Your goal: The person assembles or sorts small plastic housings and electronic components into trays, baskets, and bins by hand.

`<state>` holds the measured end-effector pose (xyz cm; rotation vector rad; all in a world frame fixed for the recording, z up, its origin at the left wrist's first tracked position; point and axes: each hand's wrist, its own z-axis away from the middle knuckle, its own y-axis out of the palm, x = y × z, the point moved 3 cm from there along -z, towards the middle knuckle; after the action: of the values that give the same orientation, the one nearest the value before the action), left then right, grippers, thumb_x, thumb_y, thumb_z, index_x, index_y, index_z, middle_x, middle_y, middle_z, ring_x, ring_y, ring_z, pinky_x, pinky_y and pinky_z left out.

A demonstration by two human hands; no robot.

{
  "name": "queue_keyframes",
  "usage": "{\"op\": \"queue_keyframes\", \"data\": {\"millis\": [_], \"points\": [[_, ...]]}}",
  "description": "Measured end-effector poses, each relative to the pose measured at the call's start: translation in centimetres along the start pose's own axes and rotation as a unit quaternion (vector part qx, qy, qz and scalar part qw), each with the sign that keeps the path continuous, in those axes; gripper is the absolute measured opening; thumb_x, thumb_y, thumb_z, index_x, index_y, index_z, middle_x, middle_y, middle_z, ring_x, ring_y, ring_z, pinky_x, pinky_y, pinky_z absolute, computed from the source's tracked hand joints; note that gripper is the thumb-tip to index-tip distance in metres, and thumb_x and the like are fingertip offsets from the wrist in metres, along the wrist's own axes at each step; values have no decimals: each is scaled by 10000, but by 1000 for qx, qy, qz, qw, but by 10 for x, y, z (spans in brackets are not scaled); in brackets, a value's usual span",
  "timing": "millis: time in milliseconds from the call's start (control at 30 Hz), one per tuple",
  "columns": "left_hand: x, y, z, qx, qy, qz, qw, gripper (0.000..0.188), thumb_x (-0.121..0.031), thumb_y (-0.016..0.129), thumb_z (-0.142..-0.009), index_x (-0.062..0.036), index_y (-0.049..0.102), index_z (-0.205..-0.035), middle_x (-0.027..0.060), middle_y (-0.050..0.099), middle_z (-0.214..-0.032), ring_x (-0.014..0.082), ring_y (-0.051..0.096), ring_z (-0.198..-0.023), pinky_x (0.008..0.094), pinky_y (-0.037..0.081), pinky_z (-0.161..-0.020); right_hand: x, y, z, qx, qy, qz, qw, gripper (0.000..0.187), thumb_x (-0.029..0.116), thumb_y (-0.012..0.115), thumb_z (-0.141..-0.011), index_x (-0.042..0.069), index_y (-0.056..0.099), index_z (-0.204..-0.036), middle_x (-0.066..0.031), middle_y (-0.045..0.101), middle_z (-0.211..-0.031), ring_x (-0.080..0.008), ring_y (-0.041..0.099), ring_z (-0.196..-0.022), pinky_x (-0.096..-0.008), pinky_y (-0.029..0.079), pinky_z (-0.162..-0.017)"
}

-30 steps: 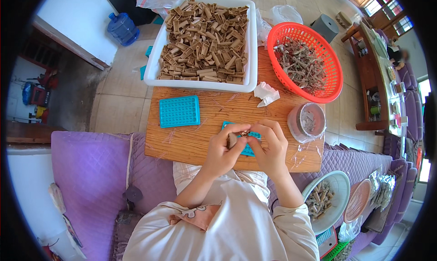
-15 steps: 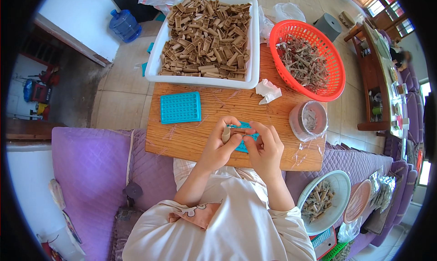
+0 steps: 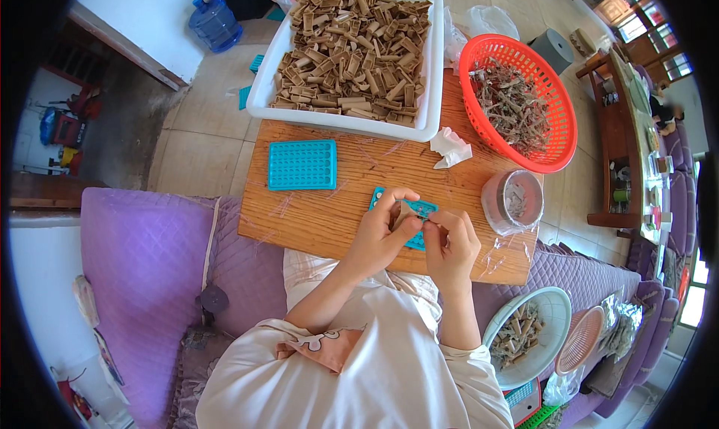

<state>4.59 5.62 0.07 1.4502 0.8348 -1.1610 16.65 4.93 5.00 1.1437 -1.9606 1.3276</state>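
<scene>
From here I am seeing the left hand (image 3: 378, 238) curling around 1 short brown piece (image 3: 403, 213), its thumb and fingers closing on it above the wooden table (image 3: 314, 219). The right hand (image 3: 451, 249) is meeting it from the other side, thumb and fingertips pinching together by the piece's right end; I am not managing to tell whether they are gripping the piece or something smaller. Below the hands, a blue tray (image 3: 413, 241) is lying partly hidden. To its left, a 2nd tray (image 3: 302, 165) is lying flat, well apart from the fingers. At the table's far side, a white bin (image 3: 344, 122) is holding a heap of similar brown pieces, and to its right a red basket (image 3: 560, 122) is holding dry, greyish-brown scraps. Crumpled white paper (image 3: 451, 147) is lying near that basket, and a pinkish tub (image 3: 496, 204) is standing right of the hands. Lower down, a pale green basin (image 3: 556, 309) is holding brown rolls.
</scene>
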Motion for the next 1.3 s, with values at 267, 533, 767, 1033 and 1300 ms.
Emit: {"op": "queue_keyframes", "data": {"millis": [267, 533, 767, 1033, 1300], "points": [[7, -1, -4, -1, -119, 261, 958, 404, -380, 405, -896, -92, 404, -1179, 5, 498, -919, 56, 460, -770, 228, 399, -707, -11, 7, 8, -38, 50, -69, 996, 106, -72, 532, -743, 1, 491, -807, -56, 497, -723, -100, 476, -566, -215, 396, -502], [15, 0, -4, 23, -125, 368, 921, 391, -330, 393, -908, -56, 441, -1184, 3, 537, -938, 58, 484, -793, 236, 396, -755, -5, 13, 7, -26, 100, -59, 993, 103, -76, 507, -764, -2, 476, -829, -24, 466, -711, -58, 442, -595, -189, 381, -528], [3, 8, -1, -13, -100, 318, 943, 360, -237, 446, -896, -44, 420, -1198, 6, 528, -973, 71, 489, -877, 233, 384, -803, -4, 19, 9, -52, 109, -62, 991, 123, -81, 516, -758, -10, 487, -855, -25, 497, -704, -45, 449, -561, -180, 381, -502], [5, 7, -1, -17, -43, 238, 970, 364, -183, 569, -831, -36, 450, -1141, 42, 527, -1031, 107, 512, -919, 239, 436, -789, -4, 19, 10, -78, 90, -64, 991, 94, -90, 542, -742, -15, 519, -794, -26, 529, -692, -36, 467, -539, -178, 386, -478], [6, -10, -2, -71, -52, 222, 971, 394, -126, 616, -791, -20, 473, -1143, 79, 546, -1050, 149, 544, -941, 257, 458, -810, 3, 18, -2, 32, 28, -70, 997, 120, -65, 565, -749, 6, 584, -844, -91, 528, -807, -169, 539, -625, -238, 443, -507]]}}
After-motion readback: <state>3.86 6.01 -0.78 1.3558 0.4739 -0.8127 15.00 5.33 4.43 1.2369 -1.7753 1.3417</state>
